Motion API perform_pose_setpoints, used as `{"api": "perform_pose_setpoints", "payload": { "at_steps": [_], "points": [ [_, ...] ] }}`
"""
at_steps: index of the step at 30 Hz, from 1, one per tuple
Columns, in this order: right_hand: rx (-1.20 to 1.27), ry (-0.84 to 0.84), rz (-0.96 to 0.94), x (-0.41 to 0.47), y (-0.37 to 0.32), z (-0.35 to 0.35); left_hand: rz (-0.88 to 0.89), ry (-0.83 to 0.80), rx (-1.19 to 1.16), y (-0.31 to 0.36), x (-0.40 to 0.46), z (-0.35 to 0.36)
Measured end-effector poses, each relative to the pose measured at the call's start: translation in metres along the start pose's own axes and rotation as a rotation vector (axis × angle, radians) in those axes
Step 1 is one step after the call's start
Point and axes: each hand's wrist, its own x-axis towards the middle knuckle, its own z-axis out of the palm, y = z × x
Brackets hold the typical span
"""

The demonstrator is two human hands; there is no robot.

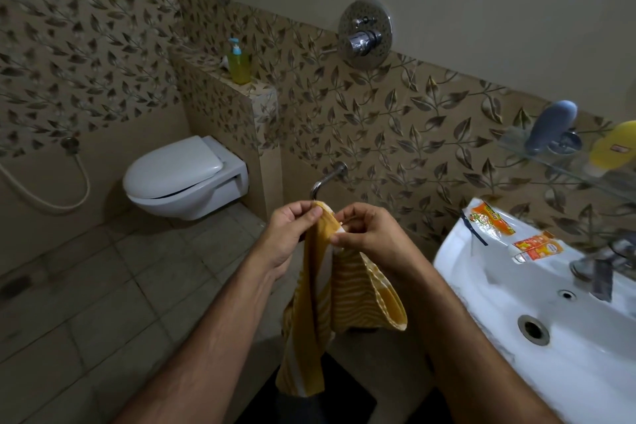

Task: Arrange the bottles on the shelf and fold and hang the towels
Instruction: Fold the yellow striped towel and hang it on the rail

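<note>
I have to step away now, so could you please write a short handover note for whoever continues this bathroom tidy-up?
Left hand and right hand each pinch the top edge of the yellow striped towel, which hangs between them just below the wall towel hook.
Blue bottle and yellow bottle lie on the glass shelf; a green pump bottle stands on the tiled ledge.
Done: nothing visibly finished.
Left: fold and hang the towel, arrange the bottles.

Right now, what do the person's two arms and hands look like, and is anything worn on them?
Both forearms are bare up to the frame's lower edge: no sleeves show. The left hand and right hand wear no gloves, and no ring, watch or bracelet is visible. The fingernails look short.
</note>
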Motion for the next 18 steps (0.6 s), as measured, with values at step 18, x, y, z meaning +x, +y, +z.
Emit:
{"api": "perform_pose_setpoints", "payload": {
  "at_steps": [18],
  "points": [
    [-0.219,0.394,0.334,0.012,0.11,-0.014,0.241,0.124,-0.007,0.071,0.029,0.003]
  ]
}}
